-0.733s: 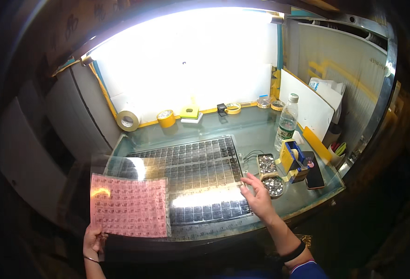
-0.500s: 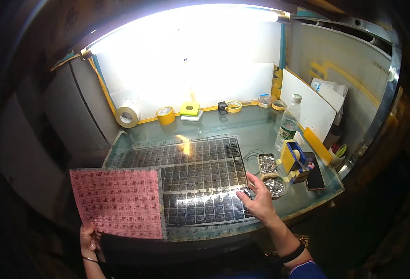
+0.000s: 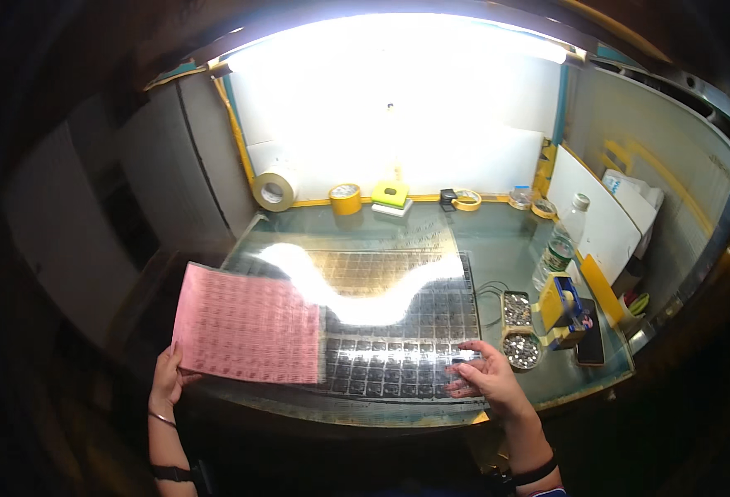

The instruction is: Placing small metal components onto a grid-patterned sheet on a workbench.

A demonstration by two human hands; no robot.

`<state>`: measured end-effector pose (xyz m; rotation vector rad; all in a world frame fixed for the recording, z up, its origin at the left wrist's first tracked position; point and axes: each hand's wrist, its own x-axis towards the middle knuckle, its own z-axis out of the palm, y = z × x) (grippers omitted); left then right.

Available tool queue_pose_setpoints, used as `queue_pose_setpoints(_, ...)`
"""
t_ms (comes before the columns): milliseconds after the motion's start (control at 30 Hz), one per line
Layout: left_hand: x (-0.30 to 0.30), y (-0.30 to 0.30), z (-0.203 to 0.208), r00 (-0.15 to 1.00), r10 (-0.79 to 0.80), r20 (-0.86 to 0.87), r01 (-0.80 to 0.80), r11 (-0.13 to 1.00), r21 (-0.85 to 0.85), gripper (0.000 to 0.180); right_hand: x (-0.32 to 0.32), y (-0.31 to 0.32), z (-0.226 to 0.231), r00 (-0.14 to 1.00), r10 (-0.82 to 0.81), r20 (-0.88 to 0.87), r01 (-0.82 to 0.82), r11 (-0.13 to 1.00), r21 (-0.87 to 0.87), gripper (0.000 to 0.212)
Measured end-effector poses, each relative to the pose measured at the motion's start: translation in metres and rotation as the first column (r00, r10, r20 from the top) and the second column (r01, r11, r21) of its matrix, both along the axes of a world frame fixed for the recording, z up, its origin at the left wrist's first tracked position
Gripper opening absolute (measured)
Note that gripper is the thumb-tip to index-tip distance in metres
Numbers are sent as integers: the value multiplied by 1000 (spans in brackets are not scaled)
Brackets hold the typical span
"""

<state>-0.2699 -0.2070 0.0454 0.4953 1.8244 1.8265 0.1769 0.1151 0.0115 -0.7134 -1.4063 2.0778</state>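
My left hand [image 3: 168,377] is closed on the lower left corner of a pink printed sheet [image 3: 253,327], which is raised and tilted at the left of the table. Rows of small dark print cover the sheet, and its right side overlaps a large sheet with a dark grid [image 3: 390,369]. At the lower right of that grid is my right hand [image 3: 497,383], fingers apart and slightly blurred, over or against its edge. A wavy band of glare crosses glossy clear film [image 3: 431,238] above the grid, hiding part of it.
Tape rolls [image 3: 346,200] and a yellow-green block [image 3: 390,195] line the back edge. To the right stand a bottle [image 3: 559,248], two small trays of shiny pieces [image 3: 520,350], a tape dispenser [image 3: 561,306] and a dark phone [image 3: 590,340]. A bright tube light [image 3: 398,25] hangs above.
The pink sheet has tilted and its near edge has risen with my left hand. A broad wavy glare has appeared over the grid. My right hand has moved onto the grid's lower right edge.
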Motion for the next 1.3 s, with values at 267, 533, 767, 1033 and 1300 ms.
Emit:
queue_pose_setpoints(267, -101, -100, 19, 554, 428, -714, -643, 765, -40, 31, -6, 4, -8, 998, -64, 11, 63, 998, 30, 39)
queue_pose_setpoints(533, -123, -121, 89, 553, 788, -269, -567, 593, 572, 41, -13, 2, -18, 996, -50, 76, 43, 995, 88, 42)
queue_pose_setpoints(767, -154, -16, 37, 941, 336, -28, -275, 814, 511, 18, -7, 3, -18, 997, -39, 72, 31, 993, 111, 40)
queue_pose_setpoints(1033, 30, 210, 49, 959, -251, 131, 155, 853, 499, 23, -5, -3, -14, 995, -42, 90, 27, 986, 162, 40)
queue_pose_setpoints(1300, 191, 360, 92, 748, -653, 115, 483, 655, 581, 52, -8, 3, -25, 993, -96, 75, 83, 983, 167, 38)
